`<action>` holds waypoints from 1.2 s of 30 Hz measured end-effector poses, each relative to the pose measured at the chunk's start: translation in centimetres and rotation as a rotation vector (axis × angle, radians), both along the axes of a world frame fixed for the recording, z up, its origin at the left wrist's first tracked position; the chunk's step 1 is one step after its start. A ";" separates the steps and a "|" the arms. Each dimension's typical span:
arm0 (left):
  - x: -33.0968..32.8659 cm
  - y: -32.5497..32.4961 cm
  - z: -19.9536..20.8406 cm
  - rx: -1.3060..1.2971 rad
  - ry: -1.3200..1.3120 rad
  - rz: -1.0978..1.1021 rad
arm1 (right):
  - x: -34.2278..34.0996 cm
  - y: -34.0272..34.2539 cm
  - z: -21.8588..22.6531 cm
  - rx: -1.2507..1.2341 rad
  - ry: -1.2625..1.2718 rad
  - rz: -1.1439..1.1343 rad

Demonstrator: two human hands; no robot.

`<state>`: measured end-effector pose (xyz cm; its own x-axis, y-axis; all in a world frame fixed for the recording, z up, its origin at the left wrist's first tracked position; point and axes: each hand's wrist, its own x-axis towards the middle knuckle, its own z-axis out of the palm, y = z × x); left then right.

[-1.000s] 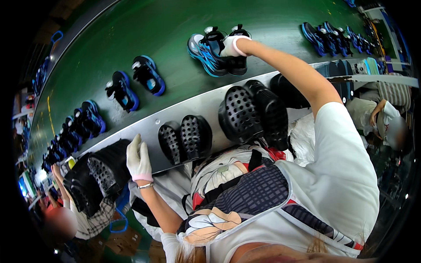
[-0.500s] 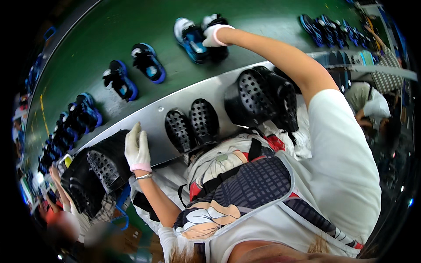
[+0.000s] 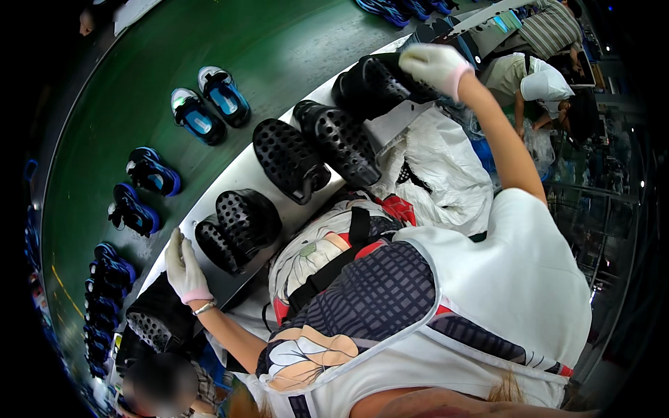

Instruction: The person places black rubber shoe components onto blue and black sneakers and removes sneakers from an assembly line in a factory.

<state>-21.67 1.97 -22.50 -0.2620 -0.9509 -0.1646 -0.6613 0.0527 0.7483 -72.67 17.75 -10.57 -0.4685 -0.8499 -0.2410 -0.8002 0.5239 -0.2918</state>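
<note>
My gloved left hand rests by the near-left part of the metal ledge, fingers stretched out and nothing in them. Beside it stands a pair of black shoe-shaped blocks with dimpled faces. A second, larger pair of black dimpled blocks stands further along the ledge. My gloved right hand reaches to the ledge's far right, over more black blocks. Motion smears its fingers, so any grip is hidden. Beyond the ledge, a pair of black and blue sneakers sits on the green surface.
More sneakers line the green surface to the left, and others sit at the far edge. A white sack hangs against the ledge at my right. Other people work at the right and lower left.
My right hand has left the sneakers on the green surface and moved right to the black blocks. The view has swung round, and the left hand stays open near the ledge.
</note>
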 end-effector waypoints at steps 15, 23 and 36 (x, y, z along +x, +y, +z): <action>-8.3 1.8 1.6 -0.112 0.020 -0.200 | -2.0 3.0 -6.5 0.182 0.150 0.202; -8.2 1.3 3.3 -0.190 0.051 -0.127 | 0.2 2.2 0.8 -0.038 0.132 0.213; -14.6 -4.7 4.9 0.804 1.380 0.250 | 18.9 -16.6 -1.8 -0.039 -0.620 0.560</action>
<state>-36.26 -2.71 -17.56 -0.4846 -0.7788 -0.3983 0.5729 -0.6266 0.5283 -53.81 1.13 -12.39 0.2335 -0.9306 -0.2820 -0.6274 0.0773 -0.7749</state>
